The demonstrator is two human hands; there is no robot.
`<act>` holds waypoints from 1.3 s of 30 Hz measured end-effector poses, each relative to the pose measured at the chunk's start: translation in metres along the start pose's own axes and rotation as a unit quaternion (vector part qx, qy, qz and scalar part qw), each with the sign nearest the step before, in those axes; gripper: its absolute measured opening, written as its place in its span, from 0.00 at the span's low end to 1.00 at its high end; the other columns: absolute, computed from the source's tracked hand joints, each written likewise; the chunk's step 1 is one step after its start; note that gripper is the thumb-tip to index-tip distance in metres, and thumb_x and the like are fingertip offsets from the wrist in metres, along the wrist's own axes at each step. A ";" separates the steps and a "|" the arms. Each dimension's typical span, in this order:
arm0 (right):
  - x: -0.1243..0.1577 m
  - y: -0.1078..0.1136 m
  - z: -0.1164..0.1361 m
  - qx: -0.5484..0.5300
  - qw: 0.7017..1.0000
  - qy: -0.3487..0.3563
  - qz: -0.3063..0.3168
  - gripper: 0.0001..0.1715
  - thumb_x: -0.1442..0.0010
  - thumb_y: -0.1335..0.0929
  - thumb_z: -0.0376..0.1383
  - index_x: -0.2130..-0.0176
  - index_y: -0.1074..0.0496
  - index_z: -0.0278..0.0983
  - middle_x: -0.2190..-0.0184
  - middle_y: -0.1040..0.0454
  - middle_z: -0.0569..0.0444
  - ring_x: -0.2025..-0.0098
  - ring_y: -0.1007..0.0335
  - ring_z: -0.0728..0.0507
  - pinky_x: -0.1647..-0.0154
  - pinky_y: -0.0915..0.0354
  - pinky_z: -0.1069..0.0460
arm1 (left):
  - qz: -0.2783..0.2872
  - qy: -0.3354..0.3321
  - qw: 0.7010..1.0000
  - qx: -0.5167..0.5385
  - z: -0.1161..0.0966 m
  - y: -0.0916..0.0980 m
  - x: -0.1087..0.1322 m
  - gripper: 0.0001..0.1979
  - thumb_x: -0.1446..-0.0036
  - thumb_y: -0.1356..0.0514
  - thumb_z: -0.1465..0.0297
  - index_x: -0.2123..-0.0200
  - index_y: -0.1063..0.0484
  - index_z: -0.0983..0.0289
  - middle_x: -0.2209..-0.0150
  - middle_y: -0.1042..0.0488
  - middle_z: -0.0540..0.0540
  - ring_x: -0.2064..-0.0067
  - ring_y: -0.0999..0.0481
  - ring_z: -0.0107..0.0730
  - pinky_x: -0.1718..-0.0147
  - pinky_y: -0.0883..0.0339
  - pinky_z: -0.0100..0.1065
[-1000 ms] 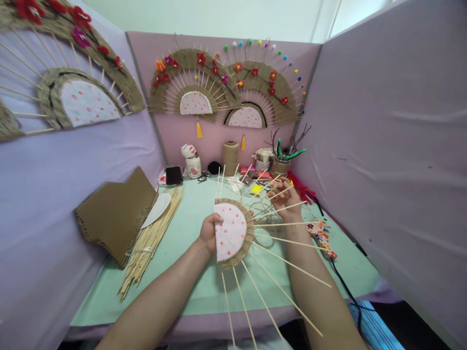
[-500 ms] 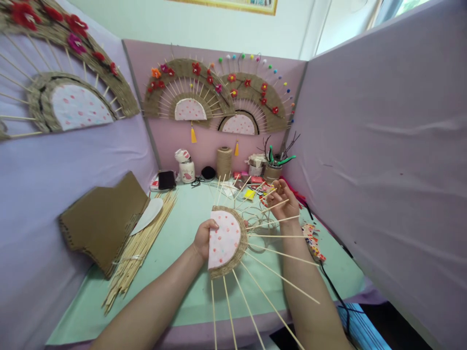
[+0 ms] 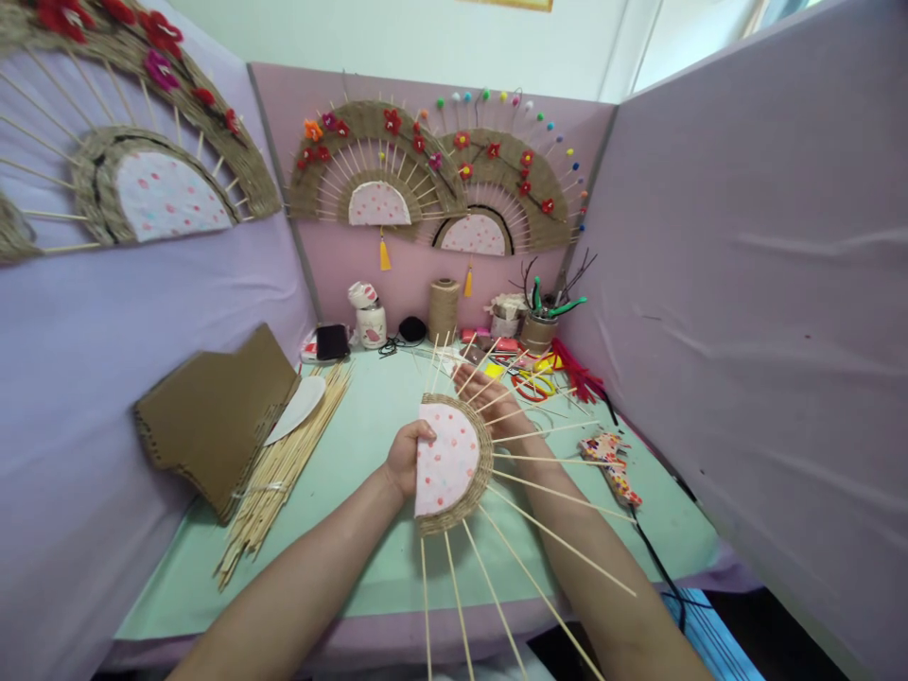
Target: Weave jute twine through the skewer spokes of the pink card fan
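A half-round fan piece (image 3: 448, 458) has a pink-dotted white centre, a woven twine rim and several thin sticks fanning out to the right and down. My left hand (image 3: 407, 454) grips its straight edge, thumb on the front and the other fingers hidden behind. Behind the upper sticks is my right hand (image 3: 483, 390), its fingers stretched out toward the upper left. Whether twine runs over those fingers is too fine to tell.
On the left lie a stick bundle (image 3: 288, 473), a white half-disc (image 3: 299, 409) and brown cardboard (image 3: 213, 411). A twine spool (image 3: 444, 310), scissors (image 3: 532, 383) and a flowered glue gun (image 3: 614, 465) are behind and right. Finished fans (image 3: 379, 142) hang on the back panel.
My right hand has moved left, from beyond the stick tips to behind the upper sticks, and its fingers have straightened. My left hand still holds the fan piece. The view has shifted slightly.
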State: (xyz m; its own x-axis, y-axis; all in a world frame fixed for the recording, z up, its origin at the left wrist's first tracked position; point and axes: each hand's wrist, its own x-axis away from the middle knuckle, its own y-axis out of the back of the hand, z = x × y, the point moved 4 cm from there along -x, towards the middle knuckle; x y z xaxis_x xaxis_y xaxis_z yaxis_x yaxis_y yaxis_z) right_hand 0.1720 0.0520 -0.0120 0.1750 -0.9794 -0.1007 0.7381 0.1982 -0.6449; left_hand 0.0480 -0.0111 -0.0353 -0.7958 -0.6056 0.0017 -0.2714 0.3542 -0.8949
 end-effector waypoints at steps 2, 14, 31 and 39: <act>0.004 -0.014 -0.011 0.044 0.999 -0.008 0.020 0.22 0.58 0.25 0.33 0.59 0.26 0.44 0.53 0.24 0.55 0.46 0.32 0.43 0.43 0.38 0.47 | 0.004 -0.001 1.000 0.001 0.000 0.004 0.000 0.27 0.57 0.48 0.74 0.52 0.31 0.76 0.60 0.23 0.67 0.54 0.25 0.50 0.49 0.42 0.48; -0.001 0.000 0.000 -0.010 0.997 0.073 -0.023 0.25 0.55 0.26 0.32 0.56 0.27 0.39 0.53 0.25 0.52 0.47 0.31 0.46 0.44 0.38 0.53 | 0.016 0.003 0.999 -0.029 -0.003 0.001 0.005 0.25 0.58 0.49 0.76 0.55 0.29 0.76 0.60 0.23 0.67 0.55 0.25 0.49 0.52 0.40 0.47; 0.002 -0.004 -0.006 0.001 0.999 0.019 -0.044 0.17 0.55 0.27 0.33 0.61 0.26 0.39 0.59 0.22 0.53 0.53 0.27 0.45 0.51 0.32 0.52 | -0.004 -0.028 1.000 -0.002 -0.001 0.000 0.007 0.28 0.56 0.45 0.67 0.50 0.32 0.74 0.59 0.23 0.66 0.52 0.27 0.54 0.50 0.43 0.50; 0.000 -0.003 -0.005 -0.005 0.999 0.012 -0.045 0.16 0.56 0.26 0.33 0.63 0.25 0.39 0.62 0.21 0.54 0.54 0.27 0.46 0.59 0.30 0.54 | -0.001 -0.033 0.999 -0.001 0.000 0.005 0.006 0.27 0.53 0.44 0.65 0.50 0.32 0.73 0.63 0.22 0.64 0.54 0.25 0.52 0.49 0.43 0.49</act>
State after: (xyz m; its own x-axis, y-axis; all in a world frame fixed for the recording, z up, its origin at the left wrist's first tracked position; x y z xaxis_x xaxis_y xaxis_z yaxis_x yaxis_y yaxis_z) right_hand 0.1664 0.0511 -0.0142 0.0926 -0.9939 -0.0603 0.7432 0.1093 -0.6601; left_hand 0.0422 -0.0132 -0.0397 -0.7577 -0.6521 -0.0269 -0.2730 0.3542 -0.8944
